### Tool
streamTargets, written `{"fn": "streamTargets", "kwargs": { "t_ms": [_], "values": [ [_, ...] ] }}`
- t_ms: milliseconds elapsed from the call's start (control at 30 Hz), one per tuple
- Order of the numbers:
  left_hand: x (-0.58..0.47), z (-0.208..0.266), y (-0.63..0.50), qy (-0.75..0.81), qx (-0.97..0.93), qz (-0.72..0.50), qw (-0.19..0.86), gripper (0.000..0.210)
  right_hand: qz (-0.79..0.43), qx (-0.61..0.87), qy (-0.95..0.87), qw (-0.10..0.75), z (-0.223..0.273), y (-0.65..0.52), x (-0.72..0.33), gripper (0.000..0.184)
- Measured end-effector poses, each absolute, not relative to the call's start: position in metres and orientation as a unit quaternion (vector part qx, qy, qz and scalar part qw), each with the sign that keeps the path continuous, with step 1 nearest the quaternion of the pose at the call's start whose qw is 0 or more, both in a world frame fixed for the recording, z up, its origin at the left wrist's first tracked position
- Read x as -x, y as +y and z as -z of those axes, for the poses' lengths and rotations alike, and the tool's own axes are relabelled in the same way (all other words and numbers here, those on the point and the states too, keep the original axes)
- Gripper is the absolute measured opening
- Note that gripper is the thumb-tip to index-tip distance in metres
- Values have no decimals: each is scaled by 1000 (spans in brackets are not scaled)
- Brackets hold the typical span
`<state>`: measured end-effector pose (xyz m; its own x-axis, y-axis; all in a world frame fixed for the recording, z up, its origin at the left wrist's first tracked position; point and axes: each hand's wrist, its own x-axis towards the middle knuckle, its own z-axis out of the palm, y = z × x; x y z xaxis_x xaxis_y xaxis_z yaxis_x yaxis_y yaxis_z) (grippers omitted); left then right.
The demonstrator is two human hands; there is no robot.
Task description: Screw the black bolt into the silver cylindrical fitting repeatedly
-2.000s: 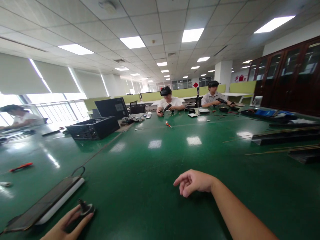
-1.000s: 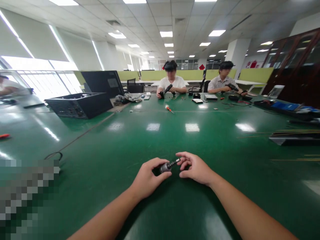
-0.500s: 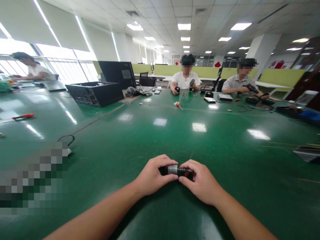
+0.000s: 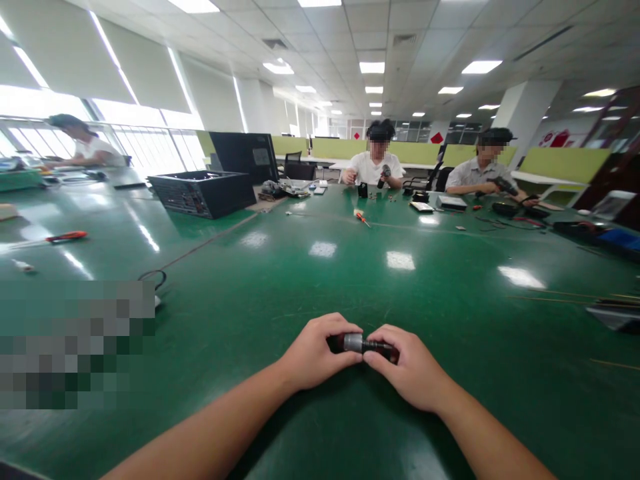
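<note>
Close above the green table, a cylindrical grey metal part with a dark ridged shaft [image 4: 353, 343] lies sideways between my two hands. My left hand [image 4: 316, 353] is curled round its wider grey end, thumb below and fingers above. The narrow shaft end is in the fingers of my right hand [image 4: 411, 368], which hide its tip. My fingertips nearly meet at the middle of the part. I cannot make out its exact kind.
A black computer case [image 4: 205, 193] stands at the back left. An orange screwdriver [image 4: 363, 219] lies ahead and a red-handled tool [image 4: 67, 236] at the left. Two co-workers [image 4: 375, 163] sit across the green table [image 4: 280, 280], another at far left. Thin rods [image 4: 555, 299] lie right.
The view has tilted up and turned slightly left. Both my hands keep the metal part between them. Across the table, a co-worker's hand has come off a small black block.
</note>
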<state>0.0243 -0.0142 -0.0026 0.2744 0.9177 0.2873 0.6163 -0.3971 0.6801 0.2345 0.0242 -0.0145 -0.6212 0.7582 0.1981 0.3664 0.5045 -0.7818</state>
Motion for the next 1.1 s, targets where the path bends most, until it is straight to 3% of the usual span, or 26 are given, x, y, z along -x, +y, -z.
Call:
{"fn": "streamTargets", "kwargs": {
  "t_ms": [200, 1100],
  "values": [
    [-25, 1, -15, 498, -781, -309, 217, 24, -360, 334, -828, 272, 15, 26, -235, 15],
    [-25, -2, -13, 521, -748, -318, 259, 21, -313, 345, -837, 286, 15, 25, -236, 9]
  ]
}}
